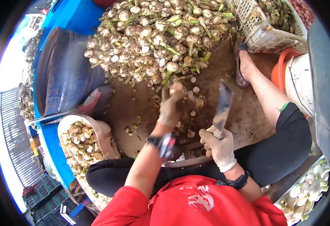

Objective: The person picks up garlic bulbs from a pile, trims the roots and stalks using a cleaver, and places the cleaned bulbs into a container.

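Legible writing: none. The white print on the red shirt is a graphic, and no letters can be read in it.

Left hand, in a soiled cloth glove: fingers closed round one dirty pale bulb with a short stalk, just above picture centre. Only the top of the bulb shows above the fingers.

Right hand, in a white cloth glove: fist clamped tight on the handle of a broad grey steel cleaver, blade raised toward 1 o'clock. The handle is hidden inside the fist.

The bulb and the blade are near each other, not touching.

The large heap of untrimmed bulbs with green stems at 12 o'clock is cut off by the frame. At 4 o'clock, the batch of trimmed white bulbs is partly cut off. At 8 o'clock sits a tan container of trimmings.

Bare brown earth floor lies open between the heap and the outstretched legs.
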Demonstrator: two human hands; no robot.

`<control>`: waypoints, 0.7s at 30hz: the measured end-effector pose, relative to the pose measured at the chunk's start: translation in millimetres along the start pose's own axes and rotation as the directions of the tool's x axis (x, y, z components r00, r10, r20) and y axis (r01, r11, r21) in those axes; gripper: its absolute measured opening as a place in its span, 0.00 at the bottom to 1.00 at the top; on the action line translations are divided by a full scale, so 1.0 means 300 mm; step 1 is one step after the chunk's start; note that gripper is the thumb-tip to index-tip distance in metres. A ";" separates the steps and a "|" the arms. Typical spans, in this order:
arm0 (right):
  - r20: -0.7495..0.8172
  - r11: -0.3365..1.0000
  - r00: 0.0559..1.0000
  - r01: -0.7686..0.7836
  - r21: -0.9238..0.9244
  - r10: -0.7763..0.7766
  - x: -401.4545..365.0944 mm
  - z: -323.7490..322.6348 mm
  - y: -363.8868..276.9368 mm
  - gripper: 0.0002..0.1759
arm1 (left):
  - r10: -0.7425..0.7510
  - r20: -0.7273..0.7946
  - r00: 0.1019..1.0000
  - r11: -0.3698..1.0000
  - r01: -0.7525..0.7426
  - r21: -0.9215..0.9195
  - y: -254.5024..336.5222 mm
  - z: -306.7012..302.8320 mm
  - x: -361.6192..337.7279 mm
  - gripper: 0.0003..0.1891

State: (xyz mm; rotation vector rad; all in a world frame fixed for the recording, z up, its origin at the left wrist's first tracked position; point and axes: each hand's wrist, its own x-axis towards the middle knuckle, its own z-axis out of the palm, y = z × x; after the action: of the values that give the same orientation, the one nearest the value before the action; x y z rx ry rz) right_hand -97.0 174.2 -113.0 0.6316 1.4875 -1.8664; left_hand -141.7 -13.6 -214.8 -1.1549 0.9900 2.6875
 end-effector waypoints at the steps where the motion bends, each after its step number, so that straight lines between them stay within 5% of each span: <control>1: 0.054 0.997 0.998 0.037 -0.061 -0.034 -0.002 -0.006 0.019 0.12 | 0.049 0.081 0.995 0.995 -0.056 0.083 0.055 0.001 -0.119 0.31; 3: 0.100 0.990 0.994 0.054 -0.126 -0.042 -0.028 -0.005 0.038 0.12 | 0.110 0.219 0.969 0.981 -0.141 0.133 0.162 0.016 -0.346 0.35; 4: 0.161 0.895 0.962 0.266 -0.359 -0.221 -0.044 0.003 0.034 0.12 | -0.018 0.326 0.945 0.972 -0.061 0.228 0.220 -0.022 -0.433 0.39; 5: 0.262 0.702 0.890 0.456 -0.547 -0.373 -0.062 0.016 0.028 0.13 | 0.054 0.180 0.982 0.909 -0.123 0.397 0.250 0.003 -0.532 0.42; 7: 0.491 0.355 0.697 0.701 -0.618 -0.522 -0.081 0.018 0.035 0.10 | 0.258 0.380 0.888 0.551 -0.459 0.697 0.283 -0.020 -0.647 0.36; 9: 0.613 0.209 0.532 0.828 -0.520 -0.584 -0.126 0.045 0.022 0.09 | 0.337 0.354 0.872 0.364 -0.468 0.806 0.280 -0.022 -0.732 0.40; 11: 0.660 0.159 0.501 0.847 -0.507 -0.560 -0.186 0.086 -0.013 0.09 | 0.411 0.318 0.854 0.260 -0.444 0.858 0.274 0.005 -0.791 0.41; 13: 0.704 0.106 0.467 0.864 -0.492 -0.535 -0.229 0.119 -0.022 0.08 | 0.466 0.294 0.834 0.314 -0.467 0.826 0.242 0.006 -0.823 0.42; 15: 0.694 0.126 0.451 0.875 -0.467 -0.561 -0.260 0.139 -0.019 0.08 | 0.556 0.094 0.826 0.482 -0.412 0.773 0.233 0.041 -0.865 0.42; 16: 0.706 0.108 0.462 0.867 -0.486 -0.537 -0.276 0.141 -0.023 0.08 | 0.645 0.252 0.721 0.221 -0.492 0.842 0.226 0.007 -0.864 0.41; 19: 0.703 0.080 0.470 0.856 -0.512 -0.533 -0.298 0.133 0.013 0.07 | 0.652 0.239 0.720 0.261 -0.509 0.820 0.212 0.002 -0.900 0.39; 21: 0.666 0.033 0.504 0.810 -0.586 -0.550 -0.248 0.089 0.054 0.04 | 0.639 0.231 0.734 0.126 -0.397 0.909 0.205 0.006 -0.924 0.36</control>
State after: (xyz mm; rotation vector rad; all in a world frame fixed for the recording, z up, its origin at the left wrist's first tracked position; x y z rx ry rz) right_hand -34.6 160.7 -63.5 -1.0766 2.4870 -1.2188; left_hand 38.9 -7.8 4.3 -0.8267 2.9042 1.4698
